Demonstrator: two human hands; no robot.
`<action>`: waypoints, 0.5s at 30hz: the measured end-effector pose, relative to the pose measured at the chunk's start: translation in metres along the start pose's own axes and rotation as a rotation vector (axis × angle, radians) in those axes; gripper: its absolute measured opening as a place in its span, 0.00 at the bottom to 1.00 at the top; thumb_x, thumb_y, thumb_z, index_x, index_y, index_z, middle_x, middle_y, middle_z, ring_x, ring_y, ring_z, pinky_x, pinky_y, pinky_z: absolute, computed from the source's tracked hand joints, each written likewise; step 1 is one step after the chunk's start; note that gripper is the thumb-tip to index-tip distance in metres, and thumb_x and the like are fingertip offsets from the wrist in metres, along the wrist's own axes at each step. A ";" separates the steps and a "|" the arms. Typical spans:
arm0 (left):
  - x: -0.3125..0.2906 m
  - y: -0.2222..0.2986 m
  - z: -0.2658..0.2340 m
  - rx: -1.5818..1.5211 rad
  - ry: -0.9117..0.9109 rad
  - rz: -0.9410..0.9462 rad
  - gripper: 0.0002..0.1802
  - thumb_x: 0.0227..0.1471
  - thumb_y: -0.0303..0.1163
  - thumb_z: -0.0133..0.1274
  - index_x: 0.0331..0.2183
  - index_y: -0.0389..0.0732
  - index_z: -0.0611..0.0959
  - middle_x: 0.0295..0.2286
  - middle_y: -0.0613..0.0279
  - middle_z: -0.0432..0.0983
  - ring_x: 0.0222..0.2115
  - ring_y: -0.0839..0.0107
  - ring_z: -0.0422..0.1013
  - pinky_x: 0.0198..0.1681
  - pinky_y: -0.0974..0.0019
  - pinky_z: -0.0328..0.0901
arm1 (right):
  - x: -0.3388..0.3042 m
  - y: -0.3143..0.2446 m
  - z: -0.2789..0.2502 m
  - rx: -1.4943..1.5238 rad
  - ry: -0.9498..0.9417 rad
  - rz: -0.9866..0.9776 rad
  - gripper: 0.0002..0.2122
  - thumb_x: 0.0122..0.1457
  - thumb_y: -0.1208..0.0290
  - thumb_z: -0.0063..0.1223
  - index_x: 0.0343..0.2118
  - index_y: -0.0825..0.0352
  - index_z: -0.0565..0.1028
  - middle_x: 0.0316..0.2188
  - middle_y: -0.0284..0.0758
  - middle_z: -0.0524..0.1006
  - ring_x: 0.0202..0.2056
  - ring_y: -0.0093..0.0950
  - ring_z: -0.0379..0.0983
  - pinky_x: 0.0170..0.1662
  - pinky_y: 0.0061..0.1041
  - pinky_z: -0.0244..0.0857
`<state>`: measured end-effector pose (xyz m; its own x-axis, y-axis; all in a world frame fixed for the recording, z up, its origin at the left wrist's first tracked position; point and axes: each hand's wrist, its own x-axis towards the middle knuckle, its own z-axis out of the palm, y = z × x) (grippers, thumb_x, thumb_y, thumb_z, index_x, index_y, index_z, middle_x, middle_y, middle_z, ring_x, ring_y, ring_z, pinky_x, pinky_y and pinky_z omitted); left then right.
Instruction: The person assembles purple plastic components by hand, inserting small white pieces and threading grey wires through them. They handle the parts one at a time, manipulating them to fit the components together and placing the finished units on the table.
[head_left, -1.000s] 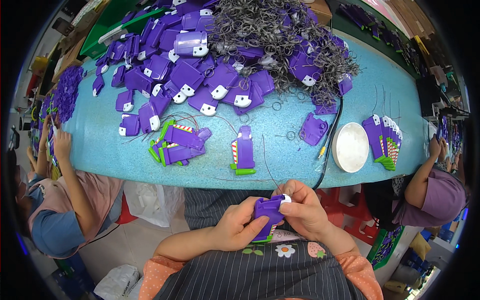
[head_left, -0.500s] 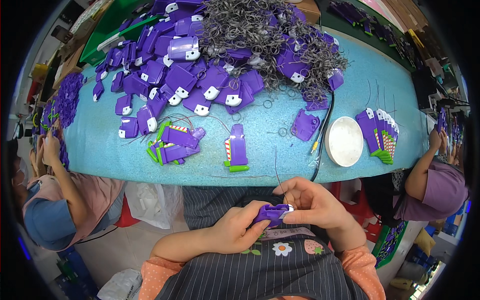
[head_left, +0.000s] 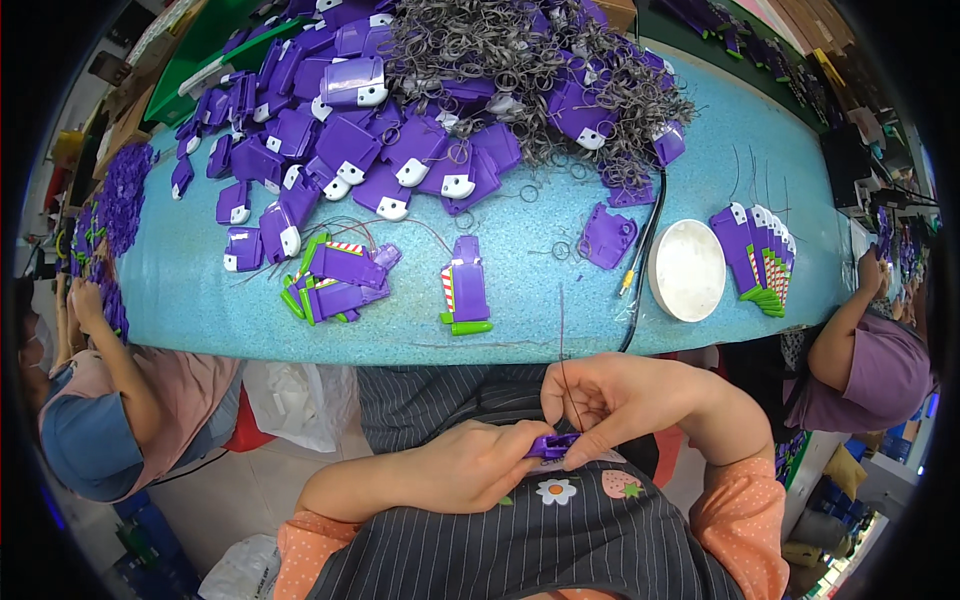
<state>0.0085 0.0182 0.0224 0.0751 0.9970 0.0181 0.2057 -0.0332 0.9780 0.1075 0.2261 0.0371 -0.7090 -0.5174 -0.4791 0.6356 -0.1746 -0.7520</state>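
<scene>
Over my lap, in front of the apron, both hands meet at a small purple plastic part. My left hand is closed around its left side and hides much of it. My right hand is closed at its other end, the thumb pressed against it and the fingers curled behind. A thin dark wire rises from between my right fingers toward the table edge. Nearest on the table is a purple piece with a green foot. To its left lies a small heap of similar purple-and-green pieces.
Purple covers with white corners and a tangle of grey wire rings fill the back. A white bowl stands right, beside a black cable and a fanned row of purple-green pieces. People sit at both sides.
The purple part has turned in my hands and its white tip no longer shows. My right hand has shifted, its wrist swinging outward. The wire stands more upright, and the view has moved slightly.
</scene>
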 end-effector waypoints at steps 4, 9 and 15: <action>0.002 -0.006 -0.007 -0.251 -0.104 0.030 0.15 0.52 0.25 0.47 0.41 0.32 0.67 0.17 0.54 0.71 0.18 0.58 0.72 0.20 0.61 0.64 | 0.013 0.020 -0.004 0.455 -0.233 -0.038 0.18 0.45 0.79 0.64 0.36 0.71 0.65 0.17 0.28 0.69 0.17 0.12 0.62 0.18 0.12 0.50; -0.009 -0.021 -0.001 -0.400 0.184 -0.017 0.15 0.54 0.24 0.45 0.44 0.30 0.67 0.26 0.55 0.77 0.27 0.70 0.76 0.28 0.70 0.68 | 0.027 0.049 0.010 0.817 0.003 -0.315 0.15 0.48 0.79 0.59 0.37 0.73 0.65 0.18 0.29 0.69 0.16 0.14 0.62 0.18 0.14 0.51; -0.010 -0.015 0.009 -0.270 0.454 -0.081 0.15 0.53 0.22 0.46 0.44 0.29 0.68 0.30 0.54 0.77 0.29 0.75 0.75 0.30 0.74 0.68 | 0.032 0.058 0.043 0.281 0.558 -0.794 0.13 0.50 0.77 0.56 0.39 0.71 0.70 0.35 0.38 0.69 0.38 0.27 0.67 0.43 0.23 0.60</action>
<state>0.0133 0.0082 0.0059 -0.3729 0.9274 -0.0306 -0.0700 0.0047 0.9975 0.1344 0.1637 -0.0027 -0.9541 0.2878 -0.0835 -0.0849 -0.5268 -0.8458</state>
